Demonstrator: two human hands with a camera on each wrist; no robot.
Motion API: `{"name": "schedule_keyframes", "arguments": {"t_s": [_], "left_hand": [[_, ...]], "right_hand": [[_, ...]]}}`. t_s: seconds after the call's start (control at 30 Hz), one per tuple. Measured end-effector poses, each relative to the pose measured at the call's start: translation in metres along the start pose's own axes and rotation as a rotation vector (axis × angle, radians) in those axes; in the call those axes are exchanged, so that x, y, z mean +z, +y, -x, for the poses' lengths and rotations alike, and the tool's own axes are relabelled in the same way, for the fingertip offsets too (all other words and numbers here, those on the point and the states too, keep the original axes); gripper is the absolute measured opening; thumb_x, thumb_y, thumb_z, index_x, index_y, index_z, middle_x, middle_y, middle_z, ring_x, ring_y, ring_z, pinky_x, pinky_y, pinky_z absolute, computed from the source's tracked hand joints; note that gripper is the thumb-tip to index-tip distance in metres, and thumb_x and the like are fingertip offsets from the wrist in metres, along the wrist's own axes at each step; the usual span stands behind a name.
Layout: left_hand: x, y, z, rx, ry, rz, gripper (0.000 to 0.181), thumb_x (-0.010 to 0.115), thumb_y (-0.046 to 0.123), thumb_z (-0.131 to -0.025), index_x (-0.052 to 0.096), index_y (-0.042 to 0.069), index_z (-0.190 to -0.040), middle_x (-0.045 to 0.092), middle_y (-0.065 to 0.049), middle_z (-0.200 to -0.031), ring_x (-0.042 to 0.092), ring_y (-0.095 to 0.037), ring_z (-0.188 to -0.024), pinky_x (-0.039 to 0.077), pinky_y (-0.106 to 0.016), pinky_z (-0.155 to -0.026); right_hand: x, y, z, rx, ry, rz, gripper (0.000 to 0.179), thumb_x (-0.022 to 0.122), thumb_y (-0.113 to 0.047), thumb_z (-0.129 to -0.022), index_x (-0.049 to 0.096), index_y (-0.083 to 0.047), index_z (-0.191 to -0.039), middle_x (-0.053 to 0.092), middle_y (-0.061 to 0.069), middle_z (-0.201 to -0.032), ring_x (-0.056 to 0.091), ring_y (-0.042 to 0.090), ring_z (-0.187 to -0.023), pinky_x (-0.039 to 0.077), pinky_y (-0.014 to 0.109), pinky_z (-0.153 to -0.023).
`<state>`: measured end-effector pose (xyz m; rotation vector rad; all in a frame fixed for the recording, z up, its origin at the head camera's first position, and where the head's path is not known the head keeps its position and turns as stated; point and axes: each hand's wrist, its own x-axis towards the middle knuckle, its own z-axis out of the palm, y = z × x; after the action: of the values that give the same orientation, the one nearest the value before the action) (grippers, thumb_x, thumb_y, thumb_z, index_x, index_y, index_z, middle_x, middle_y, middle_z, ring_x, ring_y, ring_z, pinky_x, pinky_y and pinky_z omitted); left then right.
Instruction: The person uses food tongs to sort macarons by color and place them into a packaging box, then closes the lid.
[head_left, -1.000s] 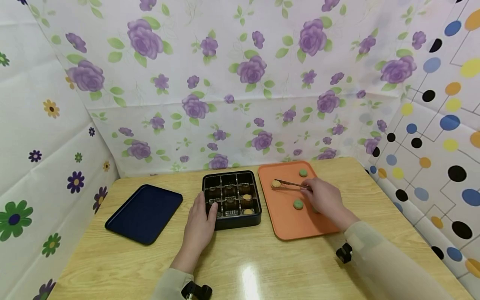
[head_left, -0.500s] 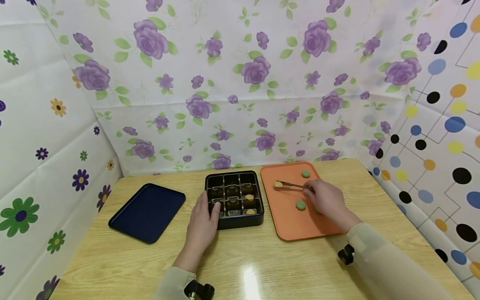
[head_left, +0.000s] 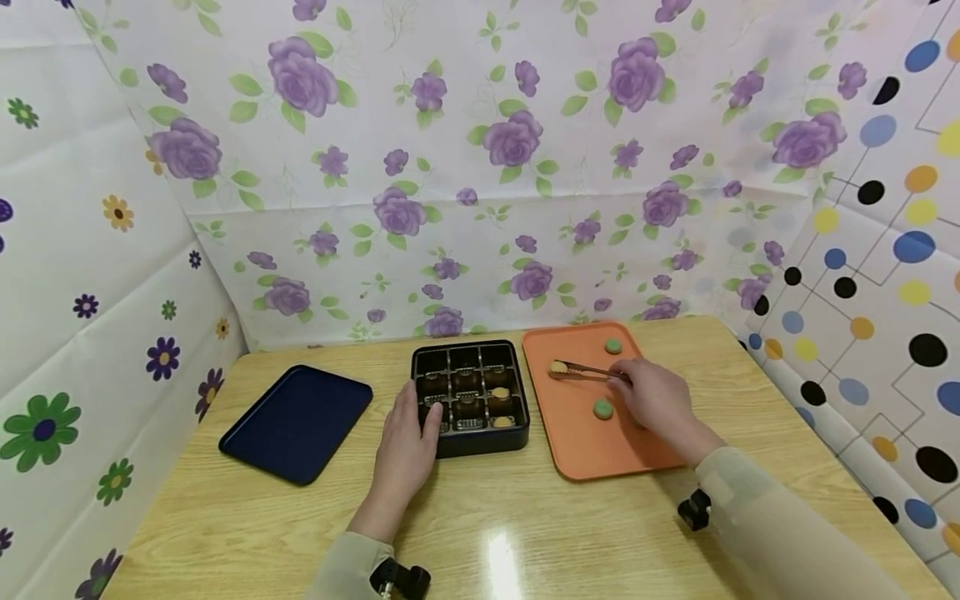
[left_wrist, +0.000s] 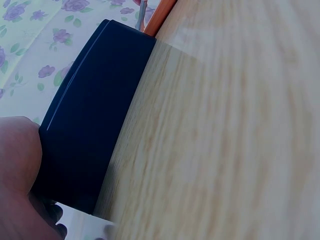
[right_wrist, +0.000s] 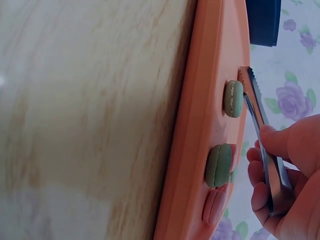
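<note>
My right hand holds metal tongs over the orange tray. In the head view, their tips are at either side of a yellow macaron. A green macaron lies nearer me, another green macaron near the tray's far edge. Beneath the hand, the right wrist view reveals a larger green macaron and a pink macaron. My left hand rests at the near left corner of a black divided box, fingers along its side. Two compartments hold yellow macarons.
A dark blue tray lies to the left on the wooden table. Upright floral cloth borders the table's far side, with patterned cloths at left and right. The orange tray sits just right of the box.
The tong tips have narrowed around the yellow macaron. The head view has shifted slightly, moving everything a little to the right; my left hand stays at the box.
</note>
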<state>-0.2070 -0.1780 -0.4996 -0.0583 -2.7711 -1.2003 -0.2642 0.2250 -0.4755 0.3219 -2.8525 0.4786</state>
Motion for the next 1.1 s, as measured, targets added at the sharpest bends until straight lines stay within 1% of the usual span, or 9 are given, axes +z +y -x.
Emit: {"name": "schedule_keyframes", "arguments": {"t_s": [0.23, 0.5, 0.73, 0.87, 1.0, 1.1], "left_hand": [[-0.001, 0.001, 0.0, 0.005, 0.007, 0.0, 0.079, 0.043, 0.05, -0.121, 0.015, 0.001, -0.177, 0.018, -0.026, -0.18, 0.016, -0.046, -0.166, 0.017, -0.066, -0.132], [-0.001, 0.001, 0.001, 0.001, 0.005, -0.003, 0.079, 0.043, 0.05, -0.121, 0.014, 0.002, -0.177, 0.017, -0.026, -0.181, 0.015, -0.045, -0.167, 0.017, -0.066, -0.132], [-0.001, 0.002, 0.001, 0.007, 0.004, -0.004, 0.08, 0.043, 0.049, -0.12, 0.013, 0.002, -0.177, 0.017, -0.025, -0.181, 0.016, -0.045, -0.167, 0.016, -0.065, -0.132], [-0.001, 0.002, 0.001, 0.0, 0.001, -0.001, 0.08, 0.043, 0.05, -0.12, 0.013, 0.003, -0.177, 0.017, -0.025, -0.181, 0.015, -0.044, -0.167, 0.016, -0.064, -0.133], [-0.001, 0.002, 0.001, 0.002, -0.001, 0.002, 0.079, 0.042, 0.05, -0.121, 0.013, 0.002, -0.177, 0.017, -0.025, -0.181, 0.015, -0.045, -0.167, 0.015, -0.064, -0.133], [-0.001, 0.003, 0.001, 0.005, -0.002, 0.001, 0.079, 0.042, 0.05, -0.121, 0.013, 0.002, -0.177, 0.017, -0.026, -0.181, 0.015, -0.045, -0.167, 0.015, -0.065, -0.133]], "right_hand": [[-0.004, -0.001, 0.0, 0.011, -0.007, -0.007, 0.015, 0.075, -0.02, -0.109, 0.081, -0.009, -0.117, 0.076, 0.007, -0.101, 0.069, 0.022, -0.078, 0.057, 0.044, -0.064], [-0.012, -0.005, -0.001, -0.003, 0.014, -0.01, 0.016, 0.077, -0.021, -0.108, 0.082, -0.009, -0.117, 0.074, 0.008, -0.1, 0.067, 0.02, -0.074, 0.054, 0.041, -0.058], [-0.019, -0.011, -0.003, -0.035, 0.042, -0.03, 0.014, 0.074, -0.02, -0.109, 0.081, -0.01, -0.117, 0.076, 0.005, -0.098, 0.072, 0.022, -0.078, 0.057, 0.042, -0.06], [-0.022, -0.015, -0.004, -0.046, 0.047, -0.047, 0.015, 0.073, -0.021, -0.111, 0.081, -0.01, -0.117, 0.076, 0.005, -0.097, 0.074, 0.021, -0.08, 0.057, 0.04, -0.059], [-0.026, -0.022, -0.006, -0.057, 0.05, -0.05, 0.014, 0.072, -0.023, -0.111, 0.08, -0.012, -0.115, 0.074, 0.003, -0.091, 0.069, 0.016, -0.072, 0.053, 0.038, -0.056], [-0.028, -0.028, -0.009, -0.061, 0.05, -0.051, 0.016, 0.072, -0.024, -0.111, 0.08, -0.012, -0.118, 0.073, 0.001, -0.088, 0.063, 0.013, -0.068, 0.05, 0.037, -0.055]]}}
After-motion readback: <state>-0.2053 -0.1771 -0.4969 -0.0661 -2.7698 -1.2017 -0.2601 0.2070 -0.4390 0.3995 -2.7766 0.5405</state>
